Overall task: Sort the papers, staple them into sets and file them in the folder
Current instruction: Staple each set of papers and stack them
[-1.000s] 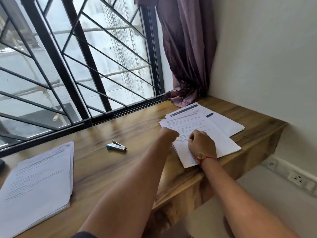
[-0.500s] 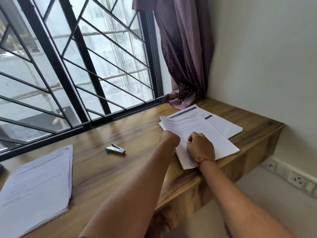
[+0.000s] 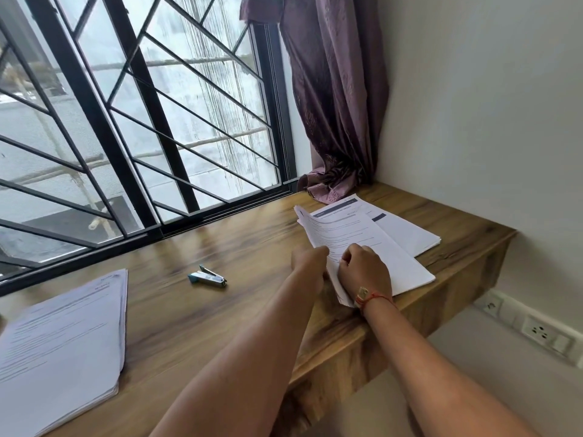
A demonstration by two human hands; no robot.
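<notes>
Left hand and right hand, fingers clamped on the papers at centre right of the counter; the stapler lies leftward, nearer the left hand.

Bright, soft daylight through the window; pale sheen on the desk along its window edge; bars bow (wide-angle lens); slight blur overall.

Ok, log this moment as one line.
left hand, right hand: grip white printed paper stack, edge raised | blue-silver stapler: untouched on wooden desk
</notes>
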